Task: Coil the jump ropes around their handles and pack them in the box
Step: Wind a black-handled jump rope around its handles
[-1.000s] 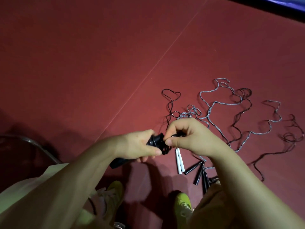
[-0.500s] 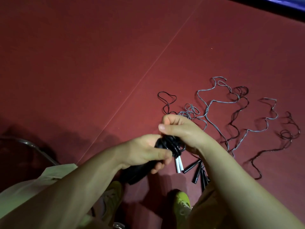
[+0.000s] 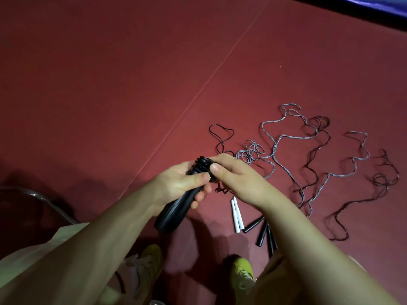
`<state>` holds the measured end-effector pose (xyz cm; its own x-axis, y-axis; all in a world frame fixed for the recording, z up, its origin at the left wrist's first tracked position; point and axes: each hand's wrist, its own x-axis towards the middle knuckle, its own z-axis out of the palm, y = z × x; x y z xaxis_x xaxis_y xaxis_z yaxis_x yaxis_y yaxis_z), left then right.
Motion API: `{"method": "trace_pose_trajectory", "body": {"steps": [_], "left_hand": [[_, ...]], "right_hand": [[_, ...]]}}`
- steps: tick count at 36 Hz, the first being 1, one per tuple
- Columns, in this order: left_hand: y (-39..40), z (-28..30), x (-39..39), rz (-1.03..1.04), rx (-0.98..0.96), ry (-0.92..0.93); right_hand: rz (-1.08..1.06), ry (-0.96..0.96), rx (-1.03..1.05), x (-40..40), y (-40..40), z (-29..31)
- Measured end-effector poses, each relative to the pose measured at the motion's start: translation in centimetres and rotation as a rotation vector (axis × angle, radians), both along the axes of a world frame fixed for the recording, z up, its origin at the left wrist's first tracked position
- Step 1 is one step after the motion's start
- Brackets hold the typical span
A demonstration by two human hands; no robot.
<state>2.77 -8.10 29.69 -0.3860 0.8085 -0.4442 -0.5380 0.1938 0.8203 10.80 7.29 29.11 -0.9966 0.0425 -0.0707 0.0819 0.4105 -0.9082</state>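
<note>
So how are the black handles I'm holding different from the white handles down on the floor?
The black handles are gripped in the left hand, with black rope coiled round their top, where the right hand pinches it. The white handles lie untouched on the red floor, with no rope wound on them. The black pair looks thicker; the white pair looks slimmer. Both pairs sit side by side.

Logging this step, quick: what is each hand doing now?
Left hand: gripping the black handles.
Right hand: pinching the coiled black rope at the handles' top.
</note>
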Motion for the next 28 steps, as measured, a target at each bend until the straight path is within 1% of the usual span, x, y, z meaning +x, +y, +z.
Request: {"method": "trace_pose_trajectory", "body": {"steps": [2,4,6,10,13,15,19,22,25,28], "left_hand": [[0.0,0.1,-0.1,0.012,-0.025,0.051],[0.0,0.0,-0.1,0.041,-0.059,0.1],[-0.1,-0.1,0.1,0.065,-0.07,0.127],[-0.2,-0.1,0.3,0.045,-0.069,0.104],[-0.3,-0.2,-0.1,0.043,-0.078,0.008],[-0.5,0.1,-0.4,0.002,-0.067,-0.06],[-1.0,0.2,-0.2,-0.119,-0.183,-0.196],[-0.9,-0.2,-0.3,-0.137,-0.18,-0.165],[-0.6,-0.2,-0.3,-0.099,-0.157,-0.124],[-0.5,-0.2,-0.5,-0.064,-0.181,-0.049]], "right_hand": [[0.026,0.006,-0.045,0.0,0.0,0.1],[0.035,-0.036,-0.186,0.0,-0.3,0.3],[0.021,-0.089,-0.286,0.0,-0.6,0.4],[-0.017,-0.131,-0.361,-0.1,-0.7,0.3],[-0.056,-0.134,-0.38,0.0,-0.5,0.1],[-0.077,-0.139,-0.387,0.2,-0.3,0.0],[-0.196,-0.132,-0.437,0.5,0.5,0.0],[-0.23,-0.118,-0.479,0.4,0.5,-0.3],[-0.274,-0.153,-0.494,0.0,-0.1,-0.9],[-0.275,-0.239,-0.398,-0.4,-0.9,-1.9]]}}
